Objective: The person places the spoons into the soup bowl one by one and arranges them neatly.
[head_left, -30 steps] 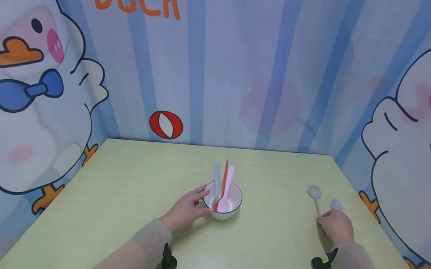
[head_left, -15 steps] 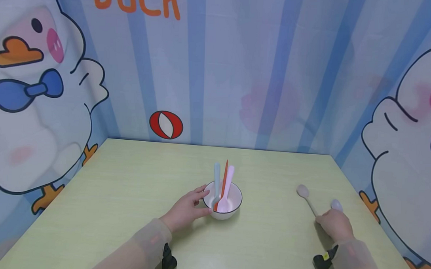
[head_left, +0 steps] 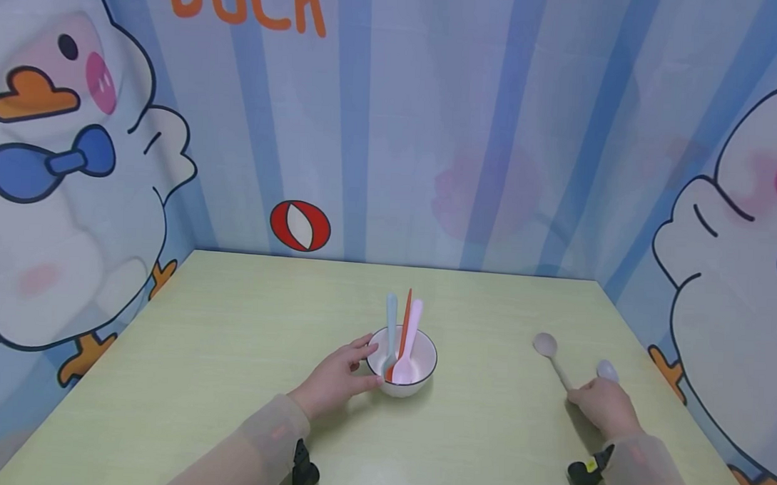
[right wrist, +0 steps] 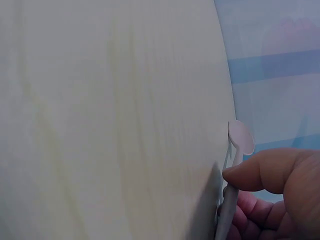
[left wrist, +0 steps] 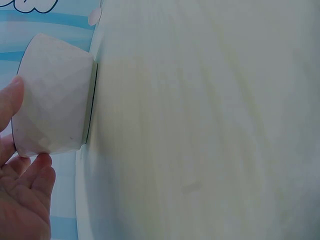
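Observation:
Near the middle of the table, my left hand (head_left: pixel 335 376) holds the left side of a small white bowl (head_left: pixel 400 390) with a dark rim. In the left wrist view the thumb and fingers lie against the bowl's faceted wall (left wrist: pixel 55 100). Standing in the bowl are a grey-blue spoon (head_left: pixel 392 312), a thin orange utensil (head_left: pixel 406 311) and a pink spoon (head_left: pixel 414 322). At the right, my right hand (head_left: pixel 607 407) pinches the handle of a pale greyish spoon (head_left: pixel 545 344), its head pointing away to the left. The right wrist view shows thumb and fingers on that handle (right wrist: pixel 228 210).
A pale lilac spoon (head_left: pixel 607 369) lies just beyond the right hand, its lower part hidden by it. The light wooden table (head_left: pixel 245 302) ends at a blue striped cloth backdrop (head_left: pixel 418 129) with printed ducks on both sides.
The pale spoon's head has swung to the left while my right hand keeps its pinch on the handle. My left hand and the bowl have stayed still.

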Tool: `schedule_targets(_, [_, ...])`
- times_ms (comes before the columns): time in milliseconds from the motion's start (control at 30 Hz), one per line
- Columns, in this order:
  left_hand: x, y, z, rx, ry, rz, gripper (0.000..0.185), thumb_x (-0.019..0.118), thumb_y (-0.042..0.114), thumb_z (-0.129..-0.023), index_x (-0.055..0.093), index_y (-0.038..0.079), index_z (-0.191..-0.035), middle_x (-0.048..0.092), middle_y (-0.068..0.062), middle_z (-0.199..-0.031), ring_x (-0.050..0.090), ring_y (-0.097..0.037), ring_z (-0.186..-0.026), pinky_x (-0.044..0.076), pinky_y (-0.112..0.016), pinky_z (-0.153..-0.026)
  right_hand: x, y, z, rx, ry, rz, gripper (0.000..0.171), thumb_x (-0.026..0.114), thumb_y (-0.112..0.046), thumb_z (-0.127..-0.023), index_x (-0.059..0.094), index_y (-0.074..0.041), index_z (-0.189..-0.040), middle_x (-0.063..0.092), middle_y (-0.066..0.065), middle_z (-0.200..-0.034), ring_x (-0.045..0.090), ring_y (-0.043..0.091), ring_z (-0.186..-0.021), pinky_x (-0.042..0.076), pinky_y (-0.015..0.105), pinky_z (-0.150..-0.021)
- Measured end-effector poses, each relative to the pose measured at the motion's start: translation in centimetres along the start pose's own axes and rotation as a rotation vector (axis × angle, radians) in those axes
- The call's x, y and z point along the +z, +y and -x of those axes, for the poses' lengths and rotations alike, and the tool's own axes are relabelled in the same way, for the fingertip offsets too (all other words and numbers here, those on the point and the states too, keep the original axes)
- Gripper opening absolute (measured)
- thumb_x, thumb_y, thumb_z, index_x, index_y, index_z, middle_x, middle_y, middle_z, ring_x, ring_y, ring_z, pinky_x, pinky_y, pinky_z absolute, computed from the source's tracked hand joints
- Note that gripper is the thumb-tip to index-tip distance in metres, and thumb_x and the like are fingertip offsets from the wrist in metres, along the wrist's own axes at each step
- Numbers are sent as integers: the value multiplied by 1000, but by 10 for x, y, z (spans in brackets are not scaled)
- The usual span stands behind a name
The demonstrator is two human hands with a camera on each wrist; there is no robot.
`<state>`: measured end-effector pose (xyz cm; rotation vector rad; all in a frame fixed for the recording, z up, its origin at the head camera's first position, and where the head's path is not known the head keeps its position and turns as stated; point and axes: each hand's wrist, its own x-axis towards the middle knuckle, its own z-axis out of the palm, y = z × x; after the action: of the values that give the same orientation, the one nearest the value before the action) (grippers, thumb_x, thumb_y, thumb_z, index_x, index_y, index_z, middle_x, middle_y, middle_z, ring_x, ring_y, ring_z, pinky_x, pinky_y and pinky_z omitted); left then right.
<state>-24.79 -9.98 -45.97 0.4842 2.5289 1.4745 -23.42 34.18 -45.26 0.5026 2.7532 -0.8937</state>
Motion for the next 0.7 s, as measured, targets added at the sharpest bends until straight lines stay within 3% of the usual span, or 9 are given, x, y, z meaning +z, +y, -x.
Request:
schedule_targets(467, [0, 0, -1, -17, 4, -3, 70, 75, 32, -84, 45, 13, -145, 28, 2, -156, 42, -37, -132, 38, -45, -107, 2, -1, 0, 12, -10, -2, 32, 61, -22, -88, 58, 9, -98, 59, 19, -90, 55, 30, -83, 47, 40, -67])
schedule_targets(700, [0, 0, 0, -17, 4, -4, 71, 75, 31, -84, 44, 13, -145, 28, 2, -157, 41, -36, -133, 38, -45, -107, 3, 0, 1, -29, -24, 0, 30, 63, -20, -86, 60, 9, -96, 60, 16, -87, 55, 27, -80, 47, 37, -63])
